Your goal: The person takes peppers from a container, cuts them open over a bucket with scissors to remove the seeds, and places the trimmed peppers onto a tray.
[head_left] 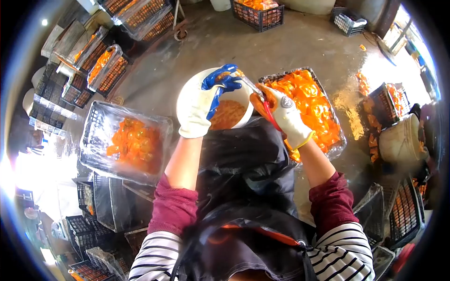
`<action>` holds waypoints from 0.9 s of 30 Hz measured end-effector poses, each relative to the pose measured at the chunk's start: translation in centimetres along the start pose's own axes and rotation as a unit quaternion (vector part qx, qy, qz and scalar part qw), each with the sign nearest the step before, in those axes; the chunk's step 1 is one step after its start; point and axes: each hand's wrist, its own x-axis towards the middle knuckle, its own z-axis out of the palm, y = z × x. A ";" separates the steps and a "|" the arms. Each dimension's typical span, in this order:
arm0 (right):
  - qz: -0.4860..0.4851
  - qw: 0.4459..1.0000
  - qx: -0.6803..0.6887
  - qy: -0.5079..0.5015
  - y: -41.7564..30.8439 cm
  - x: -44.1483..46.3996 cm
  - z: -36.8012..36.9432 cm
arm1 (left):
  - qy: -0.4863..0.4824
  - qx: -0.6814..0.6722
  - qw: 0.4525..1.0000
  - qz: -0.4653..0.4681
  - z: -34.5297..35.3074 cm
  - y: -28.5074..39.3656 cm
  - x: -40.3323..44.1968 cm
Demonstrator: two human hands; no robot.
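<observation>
Over a white bucket (pixel 187 89) with orange-brown contents, my left hand (pixel 211 96), in a white and blue glove, has its fingers closed at the tip of a metal tool; a small orange-brown piece seems to be there. My right hand (pixel 281 112), in a white and orange glove, is wrapped round the red handles of this tool, which looks like pliers or scissors (pixel 268 111). Beside my right hand, a plastic-lined crate (pixel 343 140) is full of glossy orange pieces (pixel 304 96). At the left, another lined crate (pixel 96 136) holds a smaller orange heap (pixel 133 143).
Stacked black crates (pixel 110 70) stand at the upper left. More crates with orange contents lie at the top (pixel 260 16) and right (pixel 396 103). A pale bucket (pixel 401 140) stands at the right. Black apron fabric (pixel 243 150) covers my lap.
</observation>
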 end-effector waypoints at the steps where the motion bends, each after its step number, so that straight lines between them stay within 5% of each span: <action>1: -0.025 0.999 -0.041 0.020 -0.1 0.0 -0.4 | -0.001 0.018 1.000 -0.005 1.2 0.7 0.0; 9: -0.063 0.995 -0.057 0.049 0.7 -1.0 -3.3 | -0.054 0.006 0.998 -0.024 5.0 1.5 0.8; 18: 0.112 0.989 0.084 -0.040 0.8 -2.5 -5.4 | -0.143 -0.022 0.989 -0.020 5.9 0.7 1.7; 21: 0.166 0.934 0.316 -0.031 1.3 -3.0 -5.6 | -0.139 -0.011 0.989 -0.047 5.9 -0.4 2.7; 24: 0.175 0.903 0.392 -0.032 2.1 -3.1 -5.6 | -0.137 -0.047 0.988 -0.052 6.0 -2.0 3.2; 27: 0.190 0.918 0.347 -0.031 3.1 -3.1 -5.6 | -0.146 -0.072 0.985 -0.060 6.5 -2.5 3.4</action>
